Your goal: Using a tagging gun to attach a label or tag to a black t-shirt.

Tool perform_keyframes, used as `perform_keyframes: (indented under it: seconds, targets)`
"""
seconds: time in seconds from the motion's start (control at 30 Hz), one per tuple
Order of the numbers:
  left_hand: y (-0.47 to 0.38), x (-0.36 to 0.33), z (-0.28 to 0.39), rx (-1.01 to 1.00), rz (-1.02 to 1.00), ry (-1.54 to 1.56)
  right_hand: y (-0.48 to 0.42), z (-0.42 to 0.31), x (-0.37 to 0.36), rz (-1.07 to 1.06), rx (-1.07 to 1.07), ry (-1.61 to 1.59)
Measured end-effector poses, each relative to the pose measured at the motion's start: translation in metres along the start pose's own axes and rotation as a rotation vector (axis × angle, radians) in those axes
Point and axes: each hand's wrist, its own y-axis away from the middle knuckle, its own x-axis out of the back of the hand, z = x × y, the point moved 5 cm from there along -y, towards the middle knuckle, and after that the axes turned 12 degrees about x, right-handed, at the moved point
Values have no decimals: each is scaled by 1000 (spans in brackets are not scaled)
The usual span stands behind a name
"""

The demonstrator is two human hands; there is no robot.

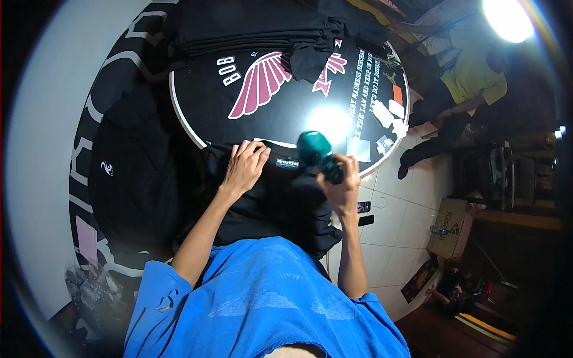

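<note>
A black garment (286, 197), probably a T-shirt, lies over the near edge of the round black table (201, 107) and hangs down towards my lap. It bears a small neck label (287, 163) with writing. My left hand (246, 163) rests on the garment left of this label, fingers bent at its top edge. In my right hand (342, 183) is a glossy teal hand-held tool (314, 147), gripped by its dark handle. The tool's head is blurred, just right of the label, and I cannot tell whether it touches the cloth.
Folded black garments (255, 27) are stacked at the table's far side. Paper scraps (389, 114) lie near its right rim. Two phones (365, 214) are on the tiled floor, with a cardboard box (450, 228) farther right. Another person (470, 80) sits at upper right, beside a bright lamp (508, 18).
</note>
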Motion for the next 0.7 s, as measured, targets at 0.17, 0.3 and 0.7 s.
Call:
perform_keyframes:
  seconds: [0.17,0.3,0.7]
  targets:
    - [6,-1,-2,-66,24,-22,-27,48,22,250,-37,168]
    - [10,0,5,-82,-68,-67,-47,105,11,211,-79,283]
    - [9,-6,7,-138,-107,-85,-56,187,-47,-75,239,634]
